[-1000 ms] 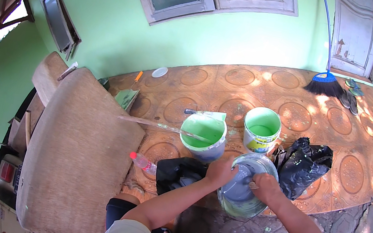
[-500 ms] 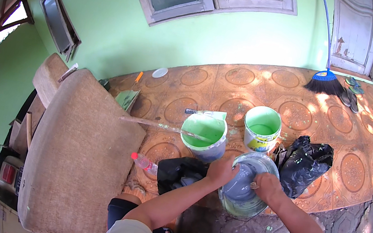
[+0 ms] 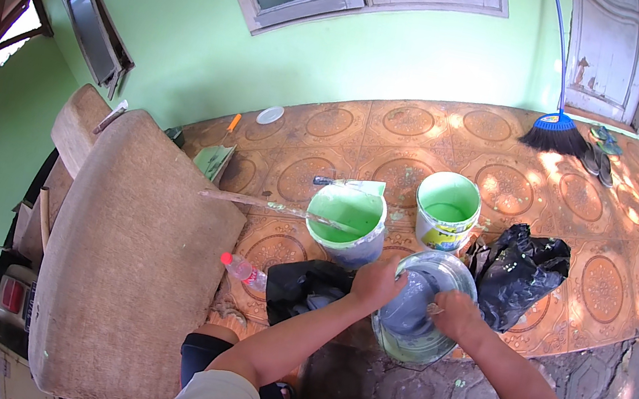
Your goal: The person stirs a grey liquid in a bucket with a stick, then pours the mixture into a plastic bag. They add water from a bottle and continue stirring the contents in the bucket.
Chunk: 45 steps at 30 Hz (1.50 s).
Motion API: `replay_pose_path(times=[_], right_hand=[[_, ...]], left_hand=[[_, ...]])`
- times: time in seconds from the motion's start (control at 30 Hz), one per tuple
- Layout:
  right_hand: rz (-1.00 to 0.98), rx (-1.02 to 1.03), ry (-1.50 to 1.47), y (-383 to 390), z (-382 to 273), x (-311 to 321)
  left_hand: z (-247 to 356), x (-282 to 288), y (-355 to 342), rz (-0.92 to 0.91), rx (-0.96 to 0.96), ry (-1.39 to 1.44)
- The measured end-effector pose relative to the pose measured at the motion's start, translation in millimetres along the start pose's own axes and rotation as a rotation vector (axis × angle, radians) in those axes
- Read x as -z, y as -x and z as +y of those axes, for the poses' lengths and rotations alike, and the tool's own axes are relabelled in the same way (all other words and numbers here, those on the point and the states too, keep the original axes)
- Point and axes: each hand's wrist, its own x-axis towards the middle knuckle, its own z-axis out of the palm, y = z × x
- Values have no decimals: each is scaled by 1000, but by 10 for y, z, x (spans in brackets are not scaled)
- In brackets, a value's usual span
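Note:
A round grey basin (image 3: 436, 272) with water stands on the floor in front of me. My left hand (image 3: 378, 282) grips its left rim. Inside the basin lies a grey wet cloth (image 3: 409, 304), and my right hand (image 3: 454, 313) presses on it from the right. Just beyond the basin stands a bucket of green paint (image 3: 347, 220) with a long wooden stick (image 3: 267, 206) resting across it. A second white bucket (image 3: 447, 208) with green paint stands to its right.
A black plastic bag (image 3: 519, 271) lies right of the basin, a dark bag (image 3: 304, 286) and a plastic bottle with a red cap (image 3: 241, 269) to its left. A brown upholstered seat (image 3: 122, 250) stands at left. A blue broom (image 3: 556, 130) leans at the far wall.
My hands shifted slightly on the basin and cloth. Everything else stays where it was.

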Motion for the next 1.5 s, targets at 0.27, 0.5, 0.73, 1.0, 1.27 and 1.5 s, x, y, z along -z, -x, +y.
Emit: replay_pose_path(times=[0.27,0.5,0.73,1.0,1.27,1.5], right_hand=[[-35,-28,-106,33,-41,106],[-31,14,-129,56,-102,159],[-99,25,-254,61,-191,240],[4,13,-230,62,-101,161],[-10,62,-261,60,-104,206],[31,70,-235,52,-63,132]], left_hand=[[-22,-13,-12,1,12,-4],[-20,-3,-4,-1,13,-8],[-67,-9,23,-20,32,-19],[-39,-4,-3,-29,40,-16],[-36,-22,6,-9,33,-5],[-49,-26,-4,-29,33,2]])
